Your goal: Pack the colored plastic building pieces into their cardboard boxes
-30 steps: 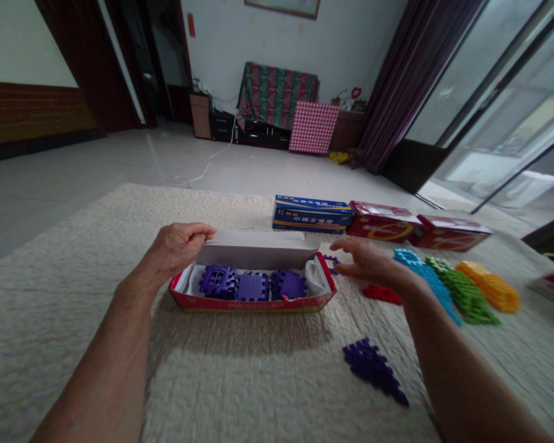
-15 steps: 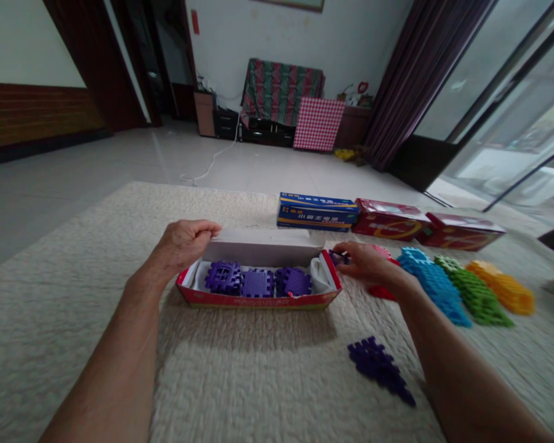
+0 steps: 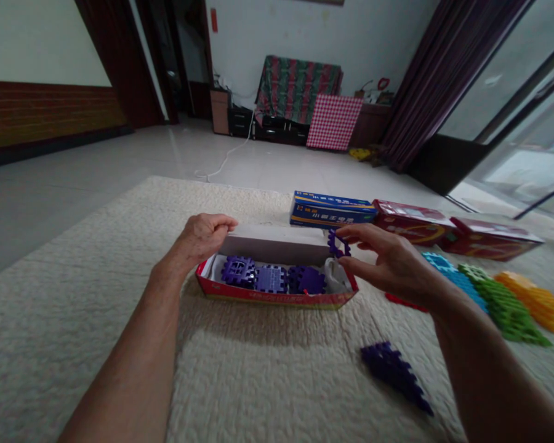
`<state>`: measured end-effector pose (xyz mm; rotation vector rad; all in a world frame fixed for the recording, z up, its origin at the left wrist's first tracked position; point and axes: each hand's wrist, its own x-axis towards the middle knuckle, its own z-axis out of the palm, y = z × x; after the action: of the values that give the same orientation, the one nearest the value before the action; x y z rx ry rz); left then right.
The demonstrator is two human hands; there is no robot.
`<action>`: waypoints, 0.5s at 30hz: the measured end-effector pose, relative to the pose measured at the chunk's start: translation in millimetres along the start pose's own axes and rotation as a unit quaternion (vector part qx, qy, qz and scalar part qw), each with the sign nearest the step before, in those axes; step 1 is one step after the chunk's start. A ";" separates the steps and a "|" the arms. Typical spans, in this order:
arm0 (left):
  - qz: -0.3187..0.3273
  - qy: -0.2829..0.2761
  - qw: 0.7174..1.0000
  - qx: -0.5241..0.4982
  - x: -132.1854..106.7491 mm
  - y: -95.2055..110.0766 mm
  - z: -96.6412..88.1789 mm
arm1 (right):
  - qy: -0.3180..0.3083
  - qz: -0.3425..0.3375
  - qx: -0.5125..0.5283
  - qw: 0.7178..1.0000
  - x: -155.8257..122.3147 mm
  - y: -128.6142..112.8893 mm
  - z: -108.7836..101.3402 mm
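— In the head view, where was the purple piece [image 3: 339, 243]?

— Middle of the frame, pinched between thumb and fingers of the right hand [image 3: 392, 264], just above the right end of the open red box [image 3: 277, 299]. The left hand [image 3: 205, 237] had its fingers closed on the lid flap [image 3: 277, 239].

— How full was it?

— Three purple blocks [image 3: 272, 278] lay inside (something white filled the right end). A purple stack [image 3: 394, 375] lay outside on the rug [image 3: 74, 320], lower right.

— Any writing?

— Chinese characters on the blue box [image 3: 332, 210] behind, too blurred to read.
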<state>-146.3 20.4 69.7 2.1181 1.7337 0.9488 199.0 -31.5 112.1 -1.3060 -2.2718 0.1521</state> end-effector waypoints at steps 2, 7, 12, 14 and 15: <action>0.006 -0.003 1.000 -0.001 0.0 -0.7 0.3 | -0.004 -0.020 0.014 1.000 1.7 -11.3 3.8; 0.017 0.009 1.000 -0.013 -0.1 -3.0 1.8 | -0.046 -0.061 0.041 0.996 20.4 -45.1 20.0; 0.017 0.014 1.000 -0.018 1.1 -5.0 2.8 | -0.107 -0.126 0.023 0.986 49.3 -85.5 48.3; 0.017 0.013 1.000 -0.015 1.2 -4.4 2.3 | -0.124 -0.142 0.016 0.982 58.4 -95.4 60.4; 0.017 0.013 1.000 -0.015 1.1 -3.8 1.9 | -0.130 -0.147 0.015 0.981 61.9 -98.9 65.8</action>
<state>-148.1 22.8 66.5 2.1330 1.6900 1.0095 65.4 -22.5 112.0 -0.9662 -2.6421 0.2630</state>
